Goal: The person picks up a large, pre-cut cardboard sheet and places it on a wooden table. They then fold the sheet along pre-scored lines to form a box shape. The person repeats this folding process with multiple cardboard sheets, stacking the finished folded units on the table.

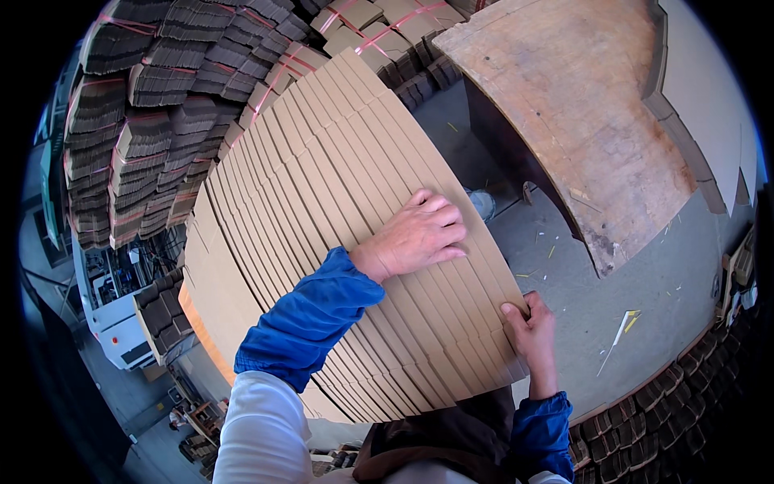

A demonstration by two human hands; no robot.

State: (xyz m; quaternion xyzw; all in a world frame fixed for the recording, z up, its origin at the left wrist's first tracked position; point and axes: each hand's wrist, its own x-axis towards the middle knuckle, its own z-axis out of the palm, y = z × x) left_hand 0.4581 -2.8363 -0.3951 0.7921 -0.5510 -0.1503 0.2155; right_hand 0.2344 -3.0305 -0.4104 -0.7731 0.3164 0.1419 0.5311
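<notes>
A fanned stack of flattened cardboard boxes [314,153] spreads in front of me, its sheets overlapping like shingles. My left hand [419,234] rests on top near the right side of the fan. Its fingers are bent down against the sheets, and the fingertips are hidden. At the stack's lower right corner my right hand [532,332] grips the edge, thumb on top and the other fingers mostly out of sight beneath.
A worn wooden board [580,121] on a dark support stands at upper right. Strapped cardboard bundles [173,105] rise at upper left, above a grey machine [121,323]. More cardboard stacks [661,411] line the lower right. Paper scraps [621,331] litter the grey floor [556,306].
</notes>
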